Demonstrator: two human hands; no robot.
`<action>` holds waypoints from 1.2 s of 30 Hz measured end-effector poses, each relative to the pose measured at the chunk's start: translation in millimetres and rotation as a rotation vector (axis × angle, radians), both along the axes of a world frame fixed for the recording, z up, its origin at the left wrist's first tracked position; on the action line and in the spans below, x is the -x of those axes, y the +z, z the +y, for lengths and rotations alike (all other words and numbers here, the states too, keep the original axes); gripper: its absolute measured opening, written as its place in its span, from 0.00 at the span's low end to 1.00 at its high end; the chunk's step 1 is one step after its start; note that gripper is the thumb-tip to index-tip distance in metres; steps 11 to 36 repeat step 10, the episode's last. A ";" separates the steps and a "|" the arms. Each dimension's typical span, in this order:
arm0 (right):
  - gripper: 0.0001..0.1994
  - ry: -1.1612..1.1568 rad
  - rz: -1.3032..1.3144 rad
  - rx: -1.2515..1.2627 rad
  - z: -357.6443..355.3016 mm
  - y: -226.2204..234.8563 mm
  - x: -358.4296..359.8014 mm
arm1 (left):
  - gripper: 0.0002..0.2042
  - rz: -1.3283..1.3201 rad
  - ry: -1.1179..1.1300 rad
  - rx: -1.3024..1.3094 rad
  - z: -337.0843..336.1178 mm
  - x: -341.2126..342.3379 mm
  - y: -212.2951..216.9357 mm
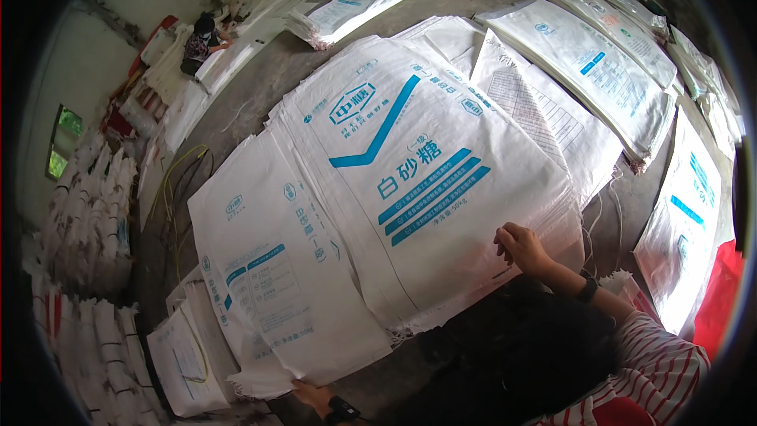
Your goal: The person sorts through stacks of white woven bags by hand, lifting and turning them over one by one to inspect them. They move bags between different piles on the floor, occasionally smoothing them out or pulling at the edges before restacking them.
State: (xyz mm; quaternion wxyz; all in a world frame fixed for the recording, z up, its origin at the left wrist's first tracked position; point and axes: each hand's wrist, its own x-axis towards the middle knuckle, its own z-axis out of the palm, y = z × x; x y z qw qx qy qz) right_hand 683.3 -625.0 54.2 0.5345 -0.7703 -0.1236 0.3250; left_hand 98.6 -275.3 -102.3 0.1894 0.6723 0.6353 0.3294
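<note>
A broad pile of flat white woven sacks with blue print (pixel 339 268) lies in front of me. Its left sack (pixel 221 221) overlaps the stack at a slant, and the lower edge of this sack reaches my left hand (pixel 314 397). The fingers of that hand are closed at the sack's edge, partly hidden by it. Over the right part of the top sack (pixel 465 260), near its lower edge, is my right hand (pixel 522 249). Its fingers are curled in, with nothing visible between them. Both wrists carry dark watches.
More stacks of flat sacks (pixel 583 63) lie behind and to the right. Bundled sacks (pixel 87 221) stand along the left wall. Another person (pixel 203 43) crouches by a stack at the far left. A yellow cord (pixel 169 177) lies on the floor, and a red sheet (pixel 719 296) is at the right.
</note>
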 end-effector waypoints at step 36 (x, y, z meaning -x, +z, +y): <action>0.09 0.229 -0.451 -0.651 -34.7 191.1 4.8 | 0.27 0.554 -0.132 -0.129 44.0 -106.0 100.2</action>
